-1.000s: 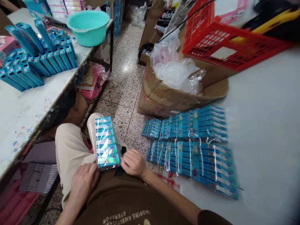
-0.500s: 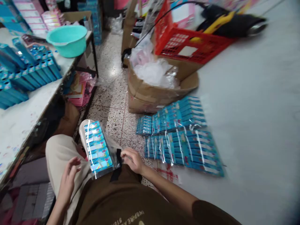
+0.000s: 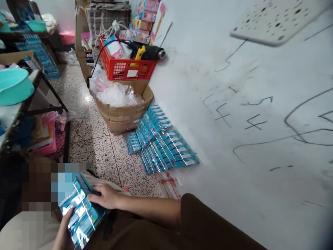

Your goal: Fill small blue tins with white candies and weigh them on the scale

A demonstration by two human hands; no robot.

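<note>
A clear plastic-wrapped pack of small blue boxes (image 3: 82,212) is tilted above my lap, its film shining with reflections. My left hand (image 3: 65,224) grips its near left side, thumb lying over the front. At the upper right edge, my right hand (image 3: 106,196) holds the pack with the thumb across it; the other fingers are partly hidden behind. To the right on the floor, against the wall, similar wrapped packs (image 3: 166,149) stand in stacked rows.
Beyond the packs is a cardboard box (image 3: 122,116) of plastic bags, with a red crate (image 3: 130,67) above it carrying a heat gun (image 3: 148,52). A table with a turquoise basin (image 3: 15,86) stands at left. The scribbled wall (image 3: 221,156) borders the right side.
The pack has been lifted off my thigh and turned, and both hands have closed on it. My view has swung right, showing more of the wall.
</note>
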